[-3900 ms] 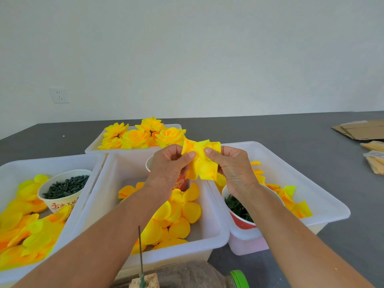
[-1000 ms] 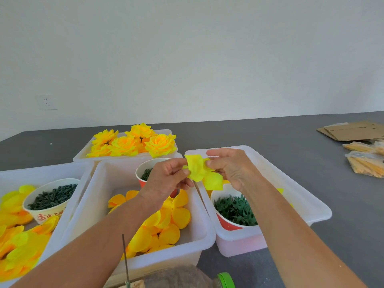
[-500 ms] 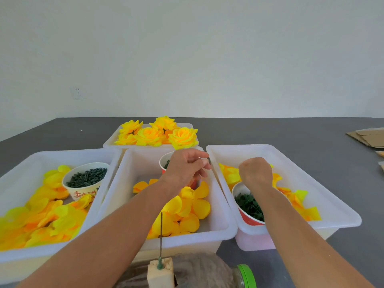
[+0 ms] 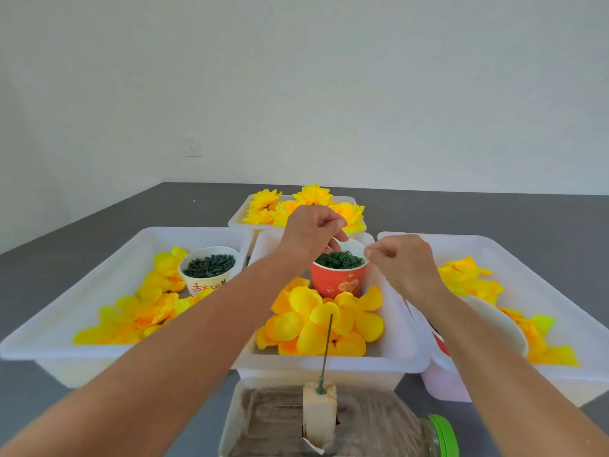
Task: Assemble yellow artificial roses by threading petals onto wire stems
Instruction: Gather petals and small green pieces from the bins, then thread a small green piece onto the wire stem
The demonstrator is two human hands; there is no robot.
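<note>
A thin wire stem (image 4: pixel 328 344) stands upright in a foam block (image 4: pixel 319 410), bare of petals. Behind it, loose yellow petals (image 4: pixel 316 321) fill the middle white bin (image 4: pixel 395 324). At that bin's back stands a red cup (image 4: pixel 339 282) of small green rings. My left hand (image 4: pixel 309 232) hovers over the cup, its curled fingertips just above the rings. To the right of the cup is my right hand (image 4: pixel 402 258), thumb and forefinger pinched together. I cannot make out anything between the fingertips of either hand.
The left bin (image 4: pixel 99 291) holds petals and a white cup (image 4: pixel 209 265) of dark green pieces. In the right bin (image 4: pixel 527 275) are more petals and a cup (image 4: pixel 494 321) half hidden by my arm. Finished roses (image 4: pixel 313 199) fill the far bin. A jar (image 4: pixel 379 423) lies under the foam block.
The yellow petal piece both hands held a second ago has left them. My right hand rose from the right bin's cup toward the red cup. The left hand stays over the red cup.
</note>
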